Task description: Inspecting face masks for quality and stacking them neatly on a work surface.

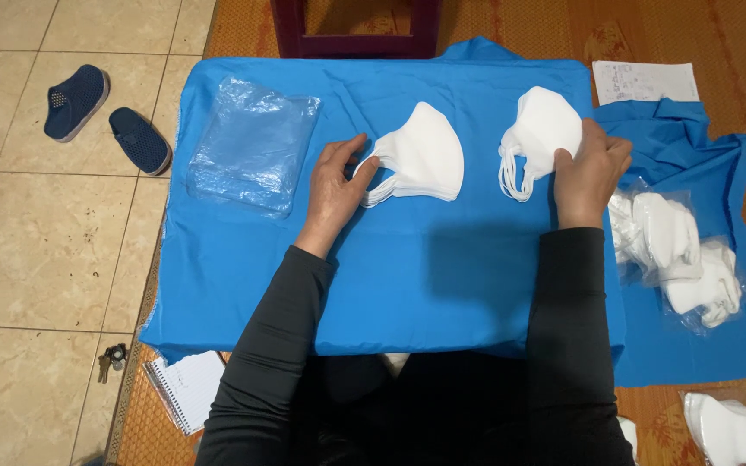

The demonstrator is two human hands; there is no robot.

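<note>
Two stacks of white face masks lie on a blue cloth (407, 285). My left hand (337, 185) touches the ear loops of the left mask stack (420, 157) with thumb and fingers pinched at its edge. My right hand (589, 173) grips the right mask stack (539, 134) at its right side, with the ear loops hanging to the left. Both arms wear dark long sleeves.
A pile of clear plastic bags (252, 147) lies at the cloth's left. Bagged white masks (679, 255) sit on the right, more (727, 431) at bottom right. Blue shoes (105, 116), keys (112, 358), a spiral notebook (187, 388), a paper sheet (645, 82) and a dark stool (356, 34) surround the cloth.
</note>
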